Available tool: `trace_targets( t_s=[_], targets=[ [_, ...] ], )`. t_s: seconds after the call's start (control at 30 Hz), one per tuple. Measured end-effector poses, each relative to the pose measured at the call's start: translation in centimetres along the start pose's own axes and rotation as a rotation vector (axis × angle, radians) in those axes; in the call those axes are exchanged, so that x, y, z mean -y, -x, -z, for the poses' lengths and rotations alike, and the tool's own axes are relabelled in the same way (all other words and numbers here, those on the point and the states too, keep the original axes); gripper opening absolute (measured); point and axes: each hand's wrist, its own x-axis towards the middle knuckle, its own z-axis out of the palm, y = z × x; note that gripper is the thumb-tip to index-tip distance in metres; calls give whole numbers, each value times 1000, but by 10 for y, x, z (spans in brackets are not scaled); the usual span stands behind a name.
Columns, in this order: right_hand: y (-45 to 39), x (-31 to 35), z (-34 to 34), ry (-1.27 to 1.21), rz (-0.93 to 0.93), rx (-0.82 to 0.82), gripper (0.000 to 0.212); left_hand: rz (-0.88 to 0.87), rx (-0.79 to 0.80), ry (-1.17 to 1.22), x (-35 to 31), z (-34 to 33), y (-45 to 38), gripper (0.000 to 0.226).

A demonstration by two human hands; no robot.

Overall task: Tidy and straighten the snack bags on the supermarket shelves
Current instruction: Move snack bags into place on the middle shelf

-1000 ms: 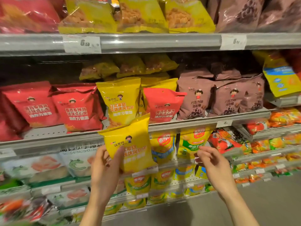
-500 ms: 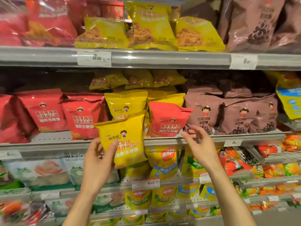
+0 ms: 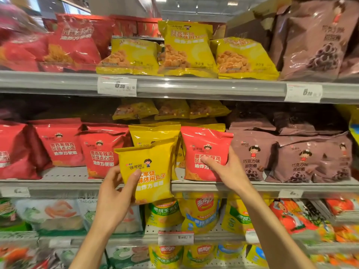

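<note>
Unfinished: left hand (image 3: 114, 193) clamps 1 glossy yellow snack bag (image 3: 147, 169) off-shelf; right hand (image 3: 227, 169) grips the misplaced red foil bag (image 3: 204, 152) beside it.

bare shelf strip (image 3: 64, 174) open between red bags (image 3: 62, 142), yellow bags (image 3: 155, 133) packed behind, gaps possibly narrow

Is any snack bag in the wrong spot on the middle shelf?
Yes. One red bag stands between the yellow bags and brown bags, away from the other reds. The right hand holds it; the left hand holds a yellow bag.
</note>
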Motion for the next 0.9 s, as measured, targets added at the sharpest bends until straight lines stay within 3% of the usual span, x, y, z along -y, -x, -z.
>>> trace_targets(
  t_s=[0.17, 0.37, 0.6, 0.9],
  targets=[
    [-8, 7, 8, -165, -25, -27, 58, -17, 20, -42, -2, -1, -5, 26],
    [-9, 8, 16, -379, -143, 58, 50, -103, 42, -83, -9, -16, -13, 27],
    [-4, 0, 33, -487, -184, 41, 69, -103, 71, -98, -18, -46, -29, 24],
    [12, -5, 54, -496, -198, -8, 66, -240, 78, -316, -21, -102, -43, 29]
  ],
)
